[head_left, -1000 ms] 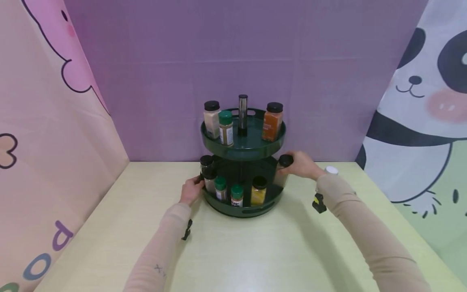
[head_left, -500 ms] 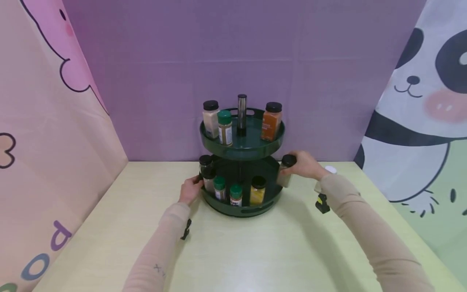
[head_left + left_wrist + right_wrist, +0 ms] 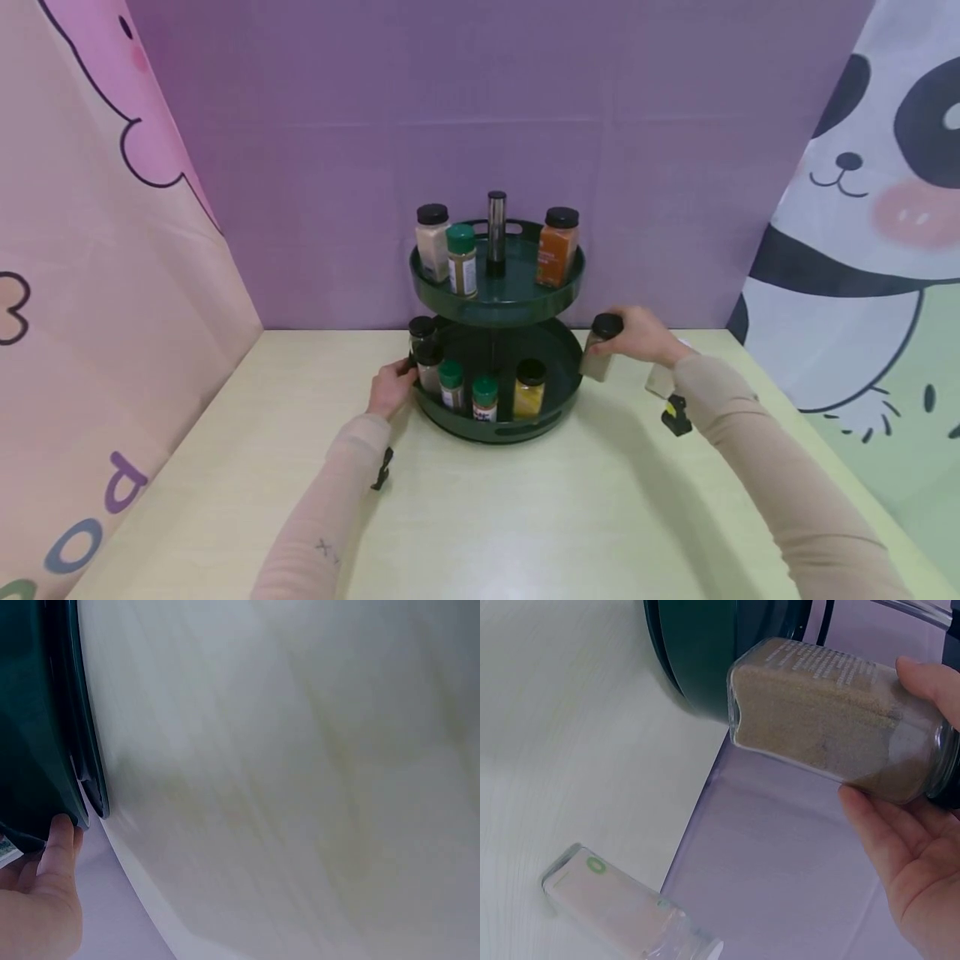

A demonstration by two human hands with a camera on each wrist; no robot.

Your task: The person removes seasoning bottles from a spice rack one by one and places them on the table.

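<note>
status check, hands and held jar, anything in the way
Right hand gripping black-lidded spice jar, tilted, beside green two-tier organizer. Left hand touching organizer's lower tier. White-capped jar nearby, possibly in the way.

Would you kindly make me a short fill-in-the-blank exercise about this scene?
1. The right-hand grip holds a jar with contents coloured ____.
2. Of the two tiers of the stand, the left-hand grip touches the ____ one.
3. The orange jar on the upper tier has a lid coloured ____.
4. Beside the pale jar on that same tier stands a smaller jar with a lid coloured ____.

Missing words: brown; lower; black; green.
</note>
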